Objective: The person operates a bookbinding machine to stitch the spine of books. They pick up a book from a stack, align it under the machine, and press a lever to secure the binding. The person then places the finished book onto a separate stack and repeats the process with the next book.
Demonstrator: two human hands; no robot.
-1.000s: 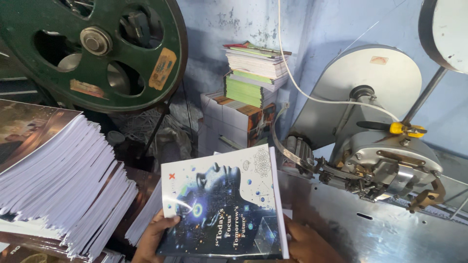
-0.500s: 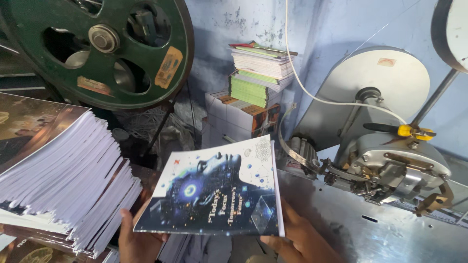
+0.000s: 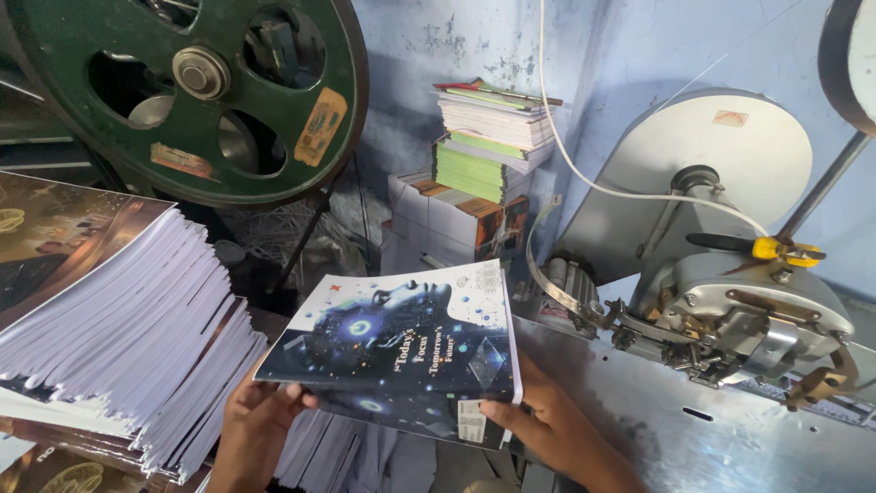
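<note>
Both hands grip one thin book (image 3: 401,351), the left hand (image 3: 260,420) on its near corner, the right hand (image 3: 547,424) under the spine edge. It hangs flat between the big paper pile (image 3: 119,338) and the metal worktop (image 3: 712,438).

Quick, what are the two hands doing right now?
Left hand: closed on the lower left edge of the booklet.
Right hand: closed on the booklet's lower right corner, thumb on the cover.
</note>
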